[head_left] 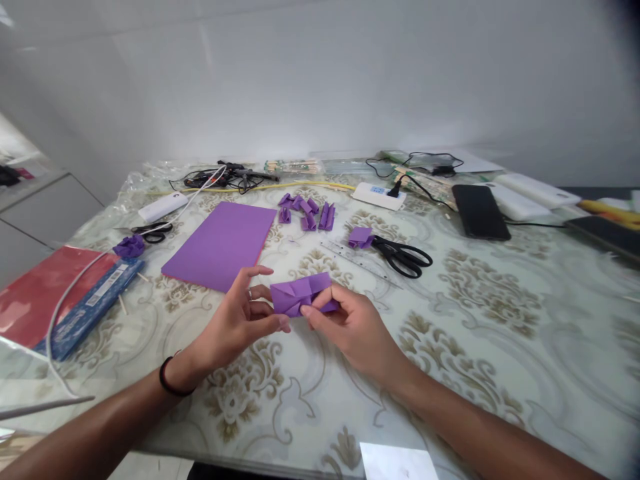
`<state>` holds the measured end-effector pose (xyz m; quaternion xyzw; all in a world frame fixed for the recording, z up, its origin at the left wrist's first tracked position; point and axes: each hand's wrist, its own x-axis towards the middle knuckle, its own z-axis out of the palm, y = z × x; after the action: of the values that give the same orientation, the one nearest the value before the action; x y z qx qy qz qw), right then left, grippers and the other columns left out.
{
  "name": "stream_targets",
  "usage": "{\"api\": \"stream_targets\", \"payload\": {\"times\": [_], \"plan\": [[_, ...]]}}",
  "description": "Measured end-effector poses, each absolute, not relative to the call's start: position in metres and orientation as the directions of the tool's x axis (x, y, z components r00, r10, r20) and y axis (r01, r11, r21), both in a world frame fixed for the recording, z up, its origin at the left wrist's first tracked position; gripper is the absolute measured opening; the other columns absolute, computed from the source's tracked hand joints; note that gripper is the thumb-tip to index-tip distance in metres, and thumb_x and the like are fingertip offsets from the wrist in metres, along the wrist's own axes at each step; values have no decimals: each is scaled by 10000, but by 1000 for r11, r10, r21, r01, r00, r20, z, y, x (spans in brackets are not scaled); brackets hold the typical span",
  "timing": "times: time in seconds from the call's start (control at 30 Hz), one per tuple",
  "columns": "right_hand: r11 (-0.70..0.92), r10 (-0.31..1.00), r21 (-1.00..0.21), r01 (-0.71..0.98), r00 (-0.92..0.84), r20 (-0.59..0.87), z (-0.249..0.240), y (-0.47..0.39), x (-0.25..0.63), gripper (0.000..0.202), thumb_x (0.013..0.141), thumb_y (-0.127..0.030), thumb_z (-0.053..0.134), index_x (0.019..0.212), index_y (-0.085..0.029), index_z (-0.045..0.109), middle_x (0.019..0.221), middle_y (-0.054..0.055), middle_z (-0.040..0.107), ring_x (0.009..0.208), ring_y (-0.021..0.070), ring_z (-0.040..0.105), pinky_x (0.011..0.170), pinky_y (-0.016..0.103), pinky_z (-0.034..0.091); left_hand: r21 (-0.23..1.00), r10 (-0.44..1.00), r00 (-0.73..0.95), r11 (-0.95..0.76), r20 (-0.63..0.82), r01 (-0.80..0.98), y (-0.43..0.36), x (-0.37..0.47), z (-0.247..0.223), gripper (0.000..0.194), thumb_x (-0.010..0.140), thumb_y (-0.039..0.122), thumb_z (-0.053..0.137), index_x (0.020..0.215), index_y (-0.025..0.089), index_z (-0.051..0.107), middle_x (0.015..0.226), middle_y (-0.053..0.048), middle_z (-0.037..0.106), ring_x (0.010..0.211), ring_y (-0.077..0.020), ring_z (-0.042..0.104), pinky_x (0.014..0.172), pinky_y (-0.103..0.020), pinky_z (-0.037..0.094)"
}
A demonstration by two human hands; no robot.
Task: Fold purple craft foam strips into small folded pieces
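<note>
A creased piece of folded purple paper [295, 295] is held up over the table in front of me. My right hand [350, 320] pinches its right part, with thumb and index finger on the folds. At the left end, my left hand [255, 313] curls loosely about the paper's edge; its index finger is raised and its thumb lies below. Beyond the hands are several small folded purple paper pieces [309, 220]. Another folded piece [360, 237] covers the blades of black-handled scissors [403, 257], beside a clear ruler [357, 261]. A stack of purple sheets [220, 243] lies behind my left hand.
A red and blue packet [95, 300], crumpled purple paper [129, 247] and a second pair of scissors [155, 232] lie left. Cables [227, 177] and a white power strip [379, 195] are at the back. A black phone [481, 212] rests at right, white paper [397, 461] at the front edge.
</note>
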<state>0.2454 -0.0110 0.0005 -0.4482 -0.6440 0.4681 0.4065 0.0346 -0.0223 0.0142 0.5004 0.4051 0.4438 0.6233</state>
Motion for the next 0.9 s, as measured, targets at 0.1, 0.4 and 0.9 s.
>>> {"api": "stream_targets", "payload": {"times": [0.1,0.4,0.9], "plan": [[230,924,-954,190,-351,153,1,-14,244,172,895,-295,696,787,-215,589,729,-12,641,640,143,588,614,276,469,984,931,363,102,-43,-143,-23,34,15,753,796,130,829,1394,250,387,927,-5,706,791,-159,740,692,-243,560],[119,947,-991,-66,-293,134,1,-20,234,586,854,-270,748,1328,-289,404,1040,9,630,819,154,662,824,336,564,994,959,280,-8,38,-109,-24,32,9,385,872,172,776,1184,205,553,931,-7,715,765,-139,729,735,-259,584],[69,852,-993,98,-524,8,2,-11,241,295,995,-451,583,833,-205,576,706,-10,606,669,151,570,645,269,447,997,926,372,73,-62,-15,-26,35,11,314,875,271,779,1139,196,627,968,-38,733,832,-176,706,767,-302,588]]}}
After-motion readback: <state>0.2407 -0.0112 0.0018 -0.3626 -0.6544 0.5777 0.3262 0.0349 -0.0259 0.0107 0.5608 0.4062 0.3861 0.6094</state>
